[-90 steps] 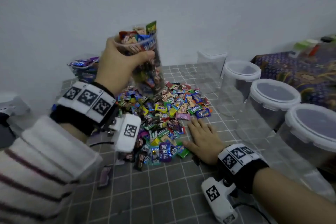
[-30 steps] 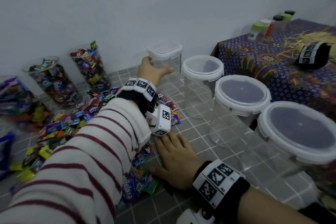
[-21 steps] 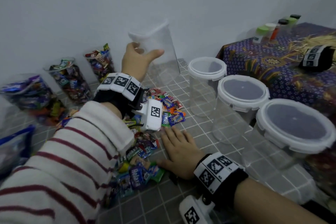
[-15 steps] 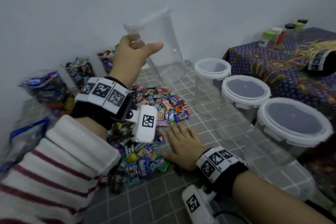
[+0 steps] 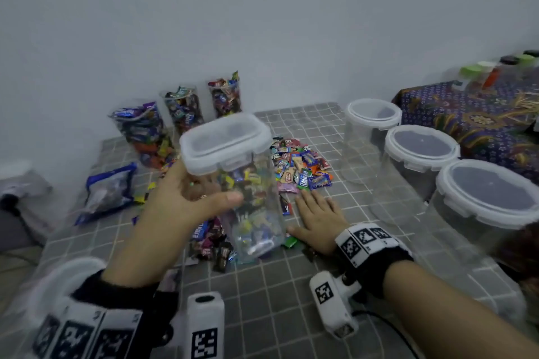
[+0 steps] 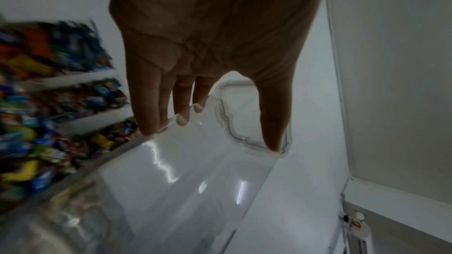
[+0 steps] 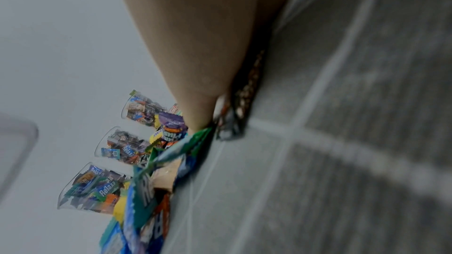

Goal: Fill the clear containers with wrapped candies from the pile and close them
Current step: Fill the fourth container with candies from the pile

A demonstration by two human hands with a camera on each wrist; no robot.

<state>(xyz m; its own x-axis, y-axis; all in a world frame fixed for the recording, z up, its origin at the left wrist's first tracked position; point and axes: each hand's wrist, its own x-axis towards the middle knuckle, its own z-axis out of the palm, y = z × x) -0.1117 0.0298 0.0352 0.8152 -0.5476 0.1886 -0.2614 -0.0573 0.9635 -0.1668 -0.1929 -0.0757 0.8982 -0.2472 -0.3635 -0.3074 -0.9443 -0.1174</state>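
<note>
My left hand [image 5: 204,198] grips a tall, clear, square container [image 5: 256,213] with a white lid [image 5: 224,146] snapped on. It hangs tilted above the near end of the candy pile [image 5: 297,166], and candies show through its walls. In the left wrist view my left hand [image 6: 220,132] has its fingers [image 6: 146,107] on one wall of the clear container [image 6: 186,177] and the thumb on the other. My right hand [image 5: 318,218] lies flat and open on the grey grid mat [image 5: 277,300] at the pile's right edge. In the right wrist view that right hand [image 7: 200,45] rests beside loose candies [image 7: 146,186].
Three candy-filled clear containers [image 5: 143,131] [image 5: 183,108] [image 5: 224,96] stand along the back wall. Three lidded, empty round containers [image 5: 373,116] [image 5: 420,151] [image 5: 490,195] line the right side. A blue candy bag [image 5: 108,192] lies at the left. A patterned cloth [image 5: 466,114] with small jars lies at the far right.
My left hand picked up the square lidded container from the back right, lifted it and carried it toward me over the pile. The right hand stayed flat on the mat.
</note>
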